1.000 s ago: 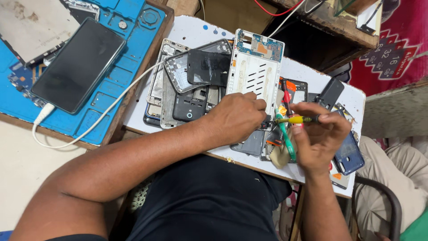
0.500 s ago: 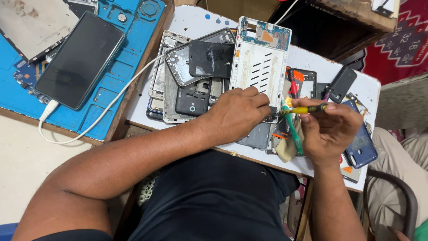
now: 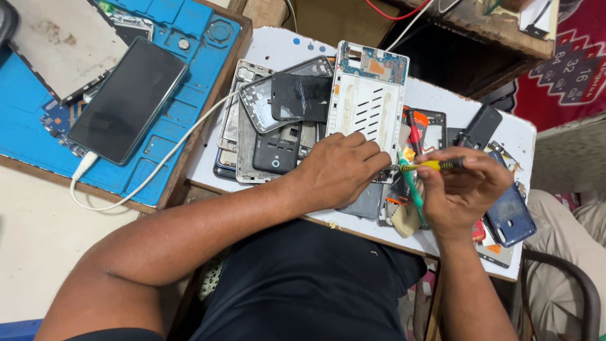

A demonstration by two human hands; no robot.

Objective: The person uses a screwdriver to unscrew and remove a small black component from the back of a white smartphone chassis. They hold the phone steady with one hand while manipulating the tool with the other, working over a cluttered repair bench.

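The right hand (image 3: 464,192) grips a slim yellow-and-black screwdriver (image 3: 432,166), its tip pointing toward the left hand (image 3: 341,173), which presses down, fingers curled, on a white rectangular phone frame (image 3: 366,104).

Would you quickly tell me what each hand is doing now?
Left hand: closed, pressing on the white phone frame.
Right hand: closed, holding a yellow screwdriver.

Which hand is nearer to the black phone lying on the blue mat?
Left. The left hand rests on the white phone frame, to the right of the black phone. The right hand, holding a yellow screwdriver, is farther right.
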